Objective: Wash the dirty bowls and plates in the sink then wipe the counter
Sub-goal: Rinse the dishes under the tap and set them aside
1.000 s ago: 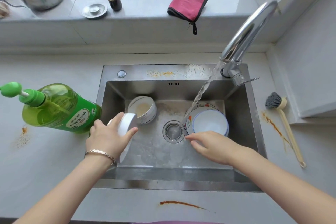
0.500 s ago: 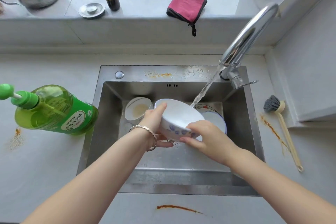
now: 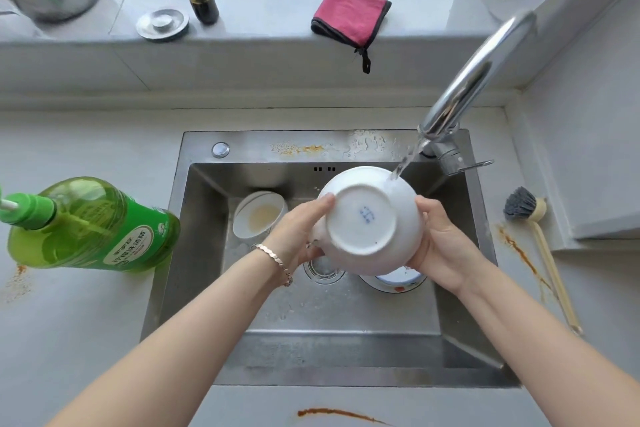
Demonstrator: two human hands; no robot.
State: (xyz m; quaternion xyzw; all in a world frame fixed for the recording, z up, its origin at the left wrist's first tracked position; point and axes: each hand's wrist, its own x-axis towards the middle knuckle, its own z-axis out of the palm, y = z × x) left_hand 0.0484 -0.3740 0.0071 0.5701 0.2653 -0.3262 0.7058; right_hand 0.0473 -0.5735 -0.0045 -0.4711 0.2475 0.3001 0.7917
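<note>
I hold the white bowl (image 3: 369,220) upturned over the sink (image 3: 204,218), left hand (image 3: 299,230) and right hand (image 3: 441,246) with fingers closed on opposite sides, the tap stream (image 3: 403,163) striking its far rim. Step: rinsing the underside. Next, I judge, turning it to rinse inside; the second bowl (image 3: 259,215) waits dirty.

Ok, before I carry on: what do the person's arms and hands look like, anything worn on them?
Both forearms are bare, with no sleeves showing and no gloves. The left hand has a thin rose-gold link bracelet around its wrist. The right hand and its wrist carry nothing visible: no watch, no ring that I can make out.
</note>
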